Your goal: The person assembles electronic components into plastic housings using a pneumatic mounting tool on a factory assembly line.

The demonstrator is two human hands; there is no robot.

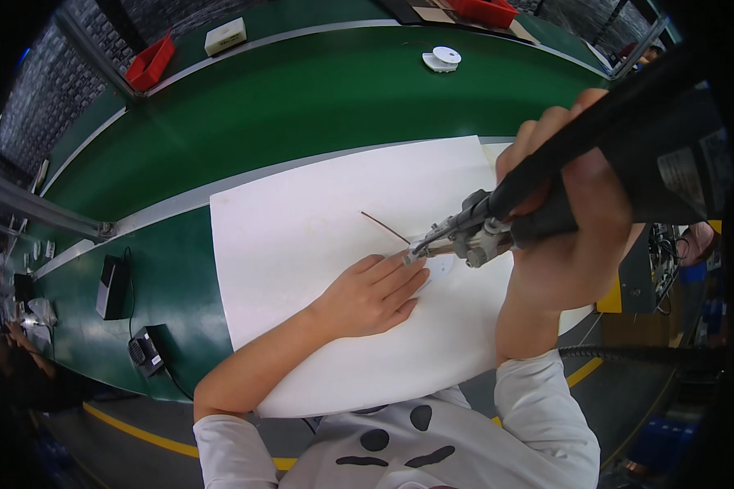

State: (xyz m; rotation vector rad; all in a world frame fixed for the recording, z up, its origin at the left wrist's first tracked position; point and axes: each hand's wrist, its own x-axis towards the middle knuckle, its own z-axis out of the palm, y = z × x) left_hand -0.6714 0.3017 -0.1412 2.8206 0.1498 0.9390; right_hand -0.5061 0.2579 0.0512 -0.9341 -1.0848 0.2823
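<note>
Black tool pointing toward white sheet's middle!

The right hand is gripping it, fingers curled, above the sheet's right edge, long axis slanting inward; it's looking heavy, stiff, best held by its thick body. The left hand is lying palm-down mid-sheet, hold unclear.

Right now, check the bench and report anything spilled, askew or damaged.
Nothing stands out: no spill or breakage shows. The white sheet lies under the left hand, the right hand grips a black-bodied tool, and a thin brown rod runs toward its metal head. Fine damage I cannot tell.
</note>
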